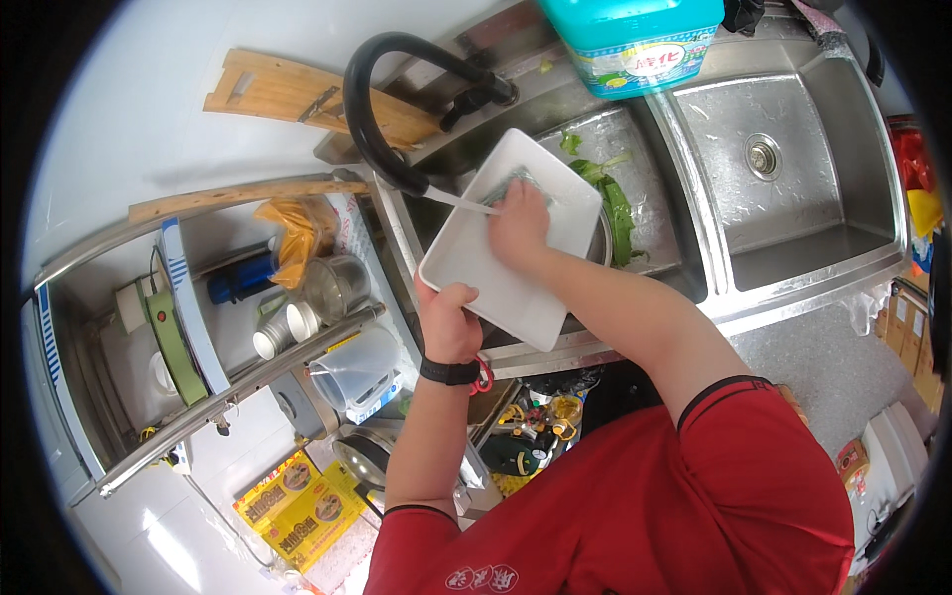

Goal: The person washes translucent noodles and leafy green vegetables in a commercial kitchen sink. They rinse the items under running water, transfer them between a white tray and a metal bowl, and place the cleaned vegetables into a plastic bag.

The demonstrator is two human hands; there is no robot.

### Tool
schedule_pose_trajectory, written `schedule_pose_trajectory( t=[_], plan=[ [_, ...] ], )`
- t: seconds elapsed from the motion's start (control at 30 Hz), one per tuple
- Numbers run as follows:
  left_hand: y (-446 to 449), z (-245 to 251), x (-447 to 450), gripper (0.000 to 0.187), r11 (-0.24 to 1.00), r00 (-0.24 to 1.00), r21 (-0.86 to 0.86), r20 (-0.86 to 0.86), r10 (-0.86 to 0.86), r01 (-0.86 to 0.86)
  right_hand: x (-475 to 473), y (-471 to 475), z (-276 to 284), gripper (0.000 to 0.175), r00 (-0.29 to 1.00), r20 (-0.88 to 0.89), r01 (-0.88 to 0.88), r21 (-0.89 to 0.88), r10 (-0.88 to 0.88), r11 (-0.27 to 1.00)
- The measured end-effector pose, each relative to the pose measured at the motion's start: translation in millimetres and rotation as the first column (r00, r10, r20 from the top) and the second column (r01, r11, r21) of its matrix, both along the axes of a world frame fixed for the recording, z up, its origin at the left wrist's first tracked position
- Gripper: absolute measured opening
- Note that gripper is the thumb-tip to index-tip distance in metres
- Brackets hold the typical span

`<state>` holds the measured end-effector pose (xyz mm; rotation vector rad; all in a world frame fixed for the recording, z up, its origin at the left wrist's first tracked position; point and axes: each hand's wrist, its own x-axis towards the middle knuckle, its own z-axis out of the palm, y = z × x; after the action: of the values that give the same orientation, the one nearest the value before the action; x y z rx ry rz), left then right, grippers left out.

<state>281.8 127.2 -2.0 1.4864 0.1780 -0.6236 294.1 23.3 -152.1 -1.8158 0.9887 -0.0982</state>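
Observation:
My left hand (451, 321) grips the near left corner of a white rectangular tray (520, 303), its thumb over the rim. The tray is tilted over the left sink basin (658, 223). Inside it, my right hand (519, 227) presses a greenish scouring pad (518, 178) against the bottom; the fingers cover part of the pad. A stream of water from the black gooseneck faucet (387, 160) falls at my right hand. Green leaf vegetables (616, 212) lie in the basin beside the tray, near the partly hidden rim of a round metal vessel (606, 242).
A turquoise detergent jug (636, 44) stands at the back of the sink. On the right is a second steel basin (788, 201) with a drain. The left shelf (245, 375) holds paper cups (286, 331) and a clear container (338, 286). Bottles (543, 428) stand below the counter.

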Motion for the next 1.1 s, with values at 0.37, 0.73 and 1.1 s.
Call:
schedule_pose_trajectory(
  t=[0.37,0.73,1.1],
  plan=[
    [-15.2,-15.1,9.5,0.068,0.993,0.993,-0.025,-0.016,-0.120,0.120,-3.3,-22.7,8.8,0.051,0.996,0.018,-0.084,-0.164,0.088,0.983],
    [-46.7,-41.8,80.7,0.033,0.985,0.970,-0.022,-0.172,-0.173,0.171,-54.5,-32.2,64.8,0.051,0.738,0.609,-0.482,0.174,0.291,0.859],
    [-40.7,-55.7,95.2,0.032,0.986,0.977,-0.076,-0.138,-0.160,0.151,-136.0,-109.4,31.5,0.041,0.471,0.158,-0.810,-0.311,0.868,0.497]
  ],
)
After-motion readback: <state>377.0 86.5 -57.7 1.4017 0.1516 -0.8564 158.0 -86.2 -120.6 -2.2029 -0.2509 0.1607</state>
